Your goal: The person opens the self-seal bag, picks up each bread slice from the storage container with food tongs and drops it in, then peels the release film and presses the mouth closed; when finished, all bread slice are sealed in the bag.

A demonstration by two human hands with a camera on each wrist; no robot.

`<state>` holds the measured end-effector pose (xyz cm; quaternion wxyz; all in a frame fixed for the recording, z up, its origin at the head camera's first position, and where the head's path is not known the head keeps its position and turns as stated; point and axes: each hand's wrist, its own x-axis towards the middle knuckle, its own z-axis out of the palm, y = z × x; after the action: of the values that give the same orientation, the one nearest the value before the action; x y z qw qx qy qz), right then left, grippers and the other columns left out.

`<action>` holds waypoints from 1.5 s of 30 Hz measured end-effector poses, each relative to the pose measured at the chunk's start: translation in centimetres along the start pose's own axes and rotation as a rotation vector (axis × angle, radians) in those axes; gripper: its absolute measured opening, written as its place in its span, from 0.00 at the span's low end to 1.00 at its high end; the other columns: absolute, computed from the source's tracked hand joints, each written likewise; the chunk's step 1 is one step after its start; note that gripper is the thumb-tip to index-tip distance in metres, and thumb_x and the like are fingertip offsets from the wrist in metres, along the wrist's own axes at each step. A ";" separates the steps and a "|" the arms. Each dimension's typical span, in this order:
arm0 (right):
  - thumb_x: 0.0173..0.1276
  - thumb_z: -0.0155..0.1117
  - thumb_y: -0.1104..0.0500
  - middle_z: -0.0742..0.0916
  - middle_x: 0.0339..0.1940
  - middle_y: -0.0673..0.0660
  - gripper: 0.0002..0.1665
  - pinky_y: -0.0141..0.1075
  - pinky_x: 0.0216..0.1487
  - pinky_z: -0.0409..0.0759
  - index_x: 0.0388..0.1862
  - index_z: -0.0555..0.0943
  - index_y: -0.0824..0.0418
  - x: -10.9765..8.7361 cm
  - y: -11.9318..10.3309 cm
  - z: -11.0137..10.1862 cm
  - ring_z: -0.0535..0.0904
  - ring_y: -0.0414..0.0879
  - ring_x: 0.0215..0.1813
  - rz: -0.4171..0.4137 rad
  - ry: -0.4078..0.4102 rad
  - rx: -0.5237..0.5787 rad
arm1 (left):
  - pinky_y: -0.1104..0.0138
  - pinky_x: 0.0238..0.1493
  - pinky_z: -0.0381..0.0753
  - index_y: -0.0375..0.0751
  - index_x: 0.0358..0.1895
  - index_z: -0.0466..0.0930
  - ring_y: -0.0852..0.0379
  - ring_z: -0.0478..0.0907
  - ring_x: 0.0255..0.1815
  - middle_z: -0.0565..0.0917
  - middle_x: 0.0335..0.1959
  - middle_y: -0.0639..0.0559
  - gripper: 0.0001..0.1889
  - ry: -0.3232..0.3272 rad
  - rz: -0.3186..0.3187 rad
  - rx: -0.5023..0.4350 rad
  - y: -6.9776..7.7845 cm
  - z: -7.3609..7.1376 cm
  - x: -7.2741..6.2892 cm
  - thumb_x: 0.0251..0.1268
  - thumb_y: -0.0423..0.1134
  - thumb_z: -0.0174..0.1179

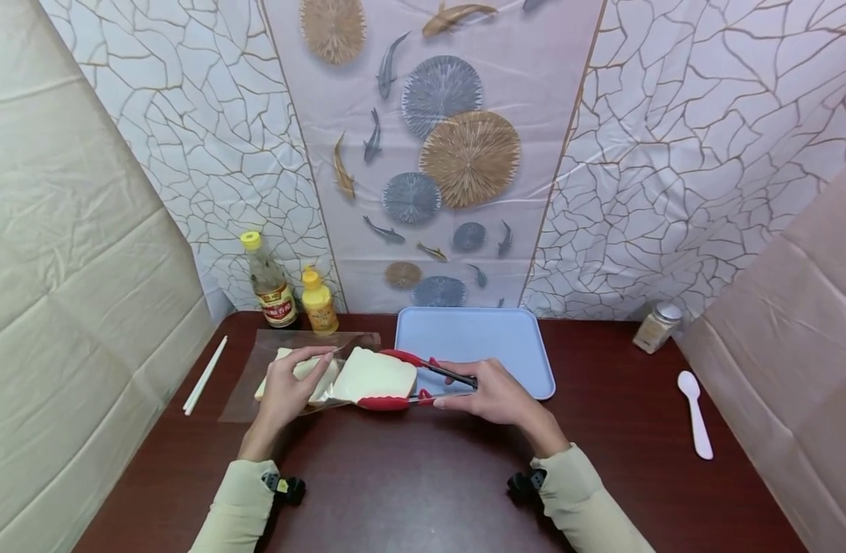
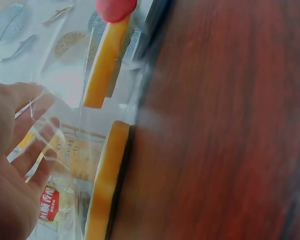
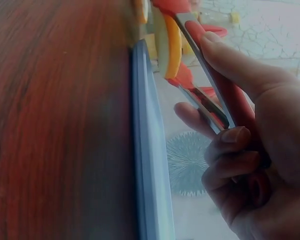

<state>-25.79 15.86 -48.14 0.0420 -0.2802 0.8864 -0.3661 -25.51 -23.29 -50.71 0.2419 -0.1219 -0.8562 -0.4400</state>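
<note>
My right hand [image 1: 497,393] grips a pair of tongs [image 1: 384,403] with red tips. Between the tips is a white bread slice [image 1: 375,376], raised above the table in the left wrist view, its yellow-brown crust edge-on. A clear plastic bag [image 1: 246,384] lies to the left with more bread [image 2: 107,185] in it. My left hand [image 1: 288,388] pinches the film at the bag's mouth, over that bread. In the right wrist view the fingers are curled round the tong handles [image 3: 235,95]. How many slices stay in the bag is hidden.
A blue tray [image 1: 471,338] lies behind the tongs and right hand. A sauce bottle [image 1: 274,292] and a yellow squeeze bottle [image 1: 319,306] stand behind the bag. White chopsticks [image 1: 205,376] lie far left; a shaker [image 1: 656,328] and a white spoon [image 1: 695,415] are at right.
</note>
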 end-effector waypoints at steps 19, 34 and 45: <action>0.64 0.81 0.34 0.90 0.66 0.53 0.41 0.31 0.35 0.74 0.74 0.81 0.40 2.2 -1.1 2.1 0.74 0.44 0.33 -0.039 0.039 -0.020 | 0.50 0.62 0.84 0.52 0.53 0.94 0.50 0.90 0.58 0.95 0.50 0.53 0.08 -0.044 -0.029 -0.006 -0.2 -0.4 0.0 0.76 0.43 0.71; 0.64 0.82 0.35 0.89 0.67 0.53 0.42 0.37 0.47 0.80 0.76 0.80 0.38 4.0 -2.2 4.7 0.86 0.47 0.48 -0.022 0.083 -0.033 | 0.45 0.63 0.85 0.53 0.54 0.93 0.49 0.89 0.58 0.94 0.53 0.52 0.09 -0.056 -0.051 -0.012 -0.3 -0.3 -0.1 0.77 0.46 0.70; 0.65 0.80 0.33 0.88 0.69 0.56 0.43 0.42 0.56 0.87 0.76 0.80 0.42 5.9 -3.8 7.5 0.88 0.46 0.62 -0.010 0.069 -0.008 | 0.46 0.60 0.86 0.52 0.54 0.93 0.52 0.88 0.54 0.94 0.49 0.53 0.10 -0.048 -0.032 -0.010 0.1 -0.4 0.1 0.77 0.44 0.70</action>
<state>-26.88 5.83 -50.29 0.0083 -0.2719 0.8875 -0.3720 -25.41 -23.57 -50.38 0.2138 -0.1198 -0.8614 -0.4449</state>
